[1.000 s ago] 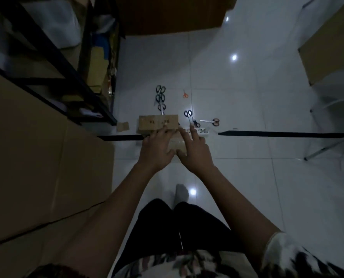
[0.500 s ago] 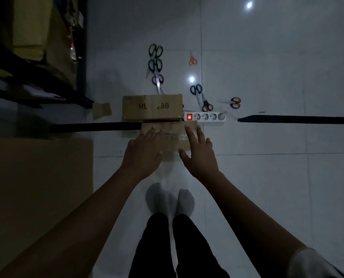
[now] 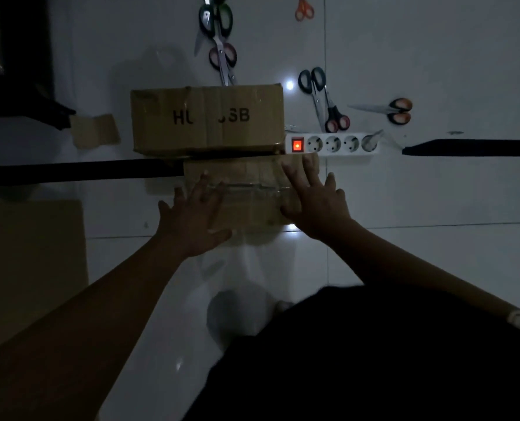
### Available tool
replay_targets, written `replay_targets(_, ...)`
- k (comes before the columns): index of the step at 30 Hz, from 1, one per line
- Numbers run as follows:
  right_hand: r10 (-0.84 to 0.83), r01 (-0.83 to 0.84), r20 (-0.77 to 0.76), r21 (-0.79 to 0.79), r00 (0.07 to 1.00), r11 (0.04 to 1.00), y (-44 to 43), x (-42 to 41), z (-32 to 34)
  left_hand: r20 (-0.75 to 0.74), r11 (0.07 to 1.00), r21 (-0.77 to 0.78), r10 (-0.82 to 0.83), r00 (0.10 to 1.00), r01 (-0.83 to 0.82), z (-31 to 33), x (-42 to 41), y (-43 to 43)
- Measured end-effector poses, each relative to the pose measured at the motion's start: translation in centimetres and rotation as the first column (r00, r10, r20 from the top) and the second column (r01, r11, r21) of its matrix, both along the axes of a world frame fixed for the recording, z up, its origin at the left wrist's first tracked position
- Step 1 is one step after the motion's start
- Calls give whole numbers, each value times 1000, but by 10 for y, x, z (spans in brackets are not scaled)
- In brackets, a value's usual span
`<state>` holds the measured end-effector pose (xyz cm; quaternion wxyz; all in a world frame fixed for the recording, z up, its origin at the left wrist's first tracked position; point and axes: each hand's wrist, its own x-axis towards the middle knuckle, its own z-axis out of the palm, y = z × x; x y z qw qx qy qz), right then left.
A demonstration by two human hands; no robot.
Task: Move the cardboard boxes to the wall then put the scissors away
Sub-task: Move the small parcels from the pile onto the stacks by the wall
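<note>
Our left hand (image 3: 195, 214), right hand (image 3: 316, 205): fingers spread, gripping nothing, flat on small box (image 3: 249, 177); larger box (image 3: 207, 120) at its 12 o'clock.

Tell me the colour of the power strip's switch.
Red and lit, the switch; head view shows it.

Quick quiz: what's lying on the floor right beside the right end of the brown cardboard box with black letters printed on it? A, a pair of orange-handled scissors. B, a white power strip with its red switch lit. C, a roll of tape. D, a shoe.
B: the white power strip, its red switch glowing, lies directly beside the right end of the lettered brown cardboard box.
</note>
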<state>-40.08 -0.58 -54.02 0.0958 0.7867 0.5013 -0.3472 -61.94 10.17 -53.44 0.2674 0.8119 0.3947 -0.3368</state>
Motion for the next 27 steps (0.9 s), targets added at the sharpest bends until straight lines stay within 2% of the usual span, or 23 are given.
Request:
replay_targets(4, 10, -10, -3, -20, 1000, 1000, -2, 8, -39, 13, 1000, -9, 23, 1000, -23, -42, -8, 7)
replay_targets(9, -39, 52, -146, 86, 988, 995, -9, 3, -63, 224, 999, -16, 54, 973, -51, -75, -13, 4)
replay_targets(14, -73, 96, -206, 101, 976, 990, -9, 4, -64, 223, 998, -34, 61, 973, -55, -69, -12, 0)
replay_targets(21, 28, -14, -180, 81, 983, 997, -21, 1, -3, 173, 998, 52, 21, 985, -31, 6, -8, -7)
replay_targets(27, 18, 1, -111, 176, 994, 984, -20, -2, 88, 264, 986, 131, 65, 962, -103, 98, -9, -3)
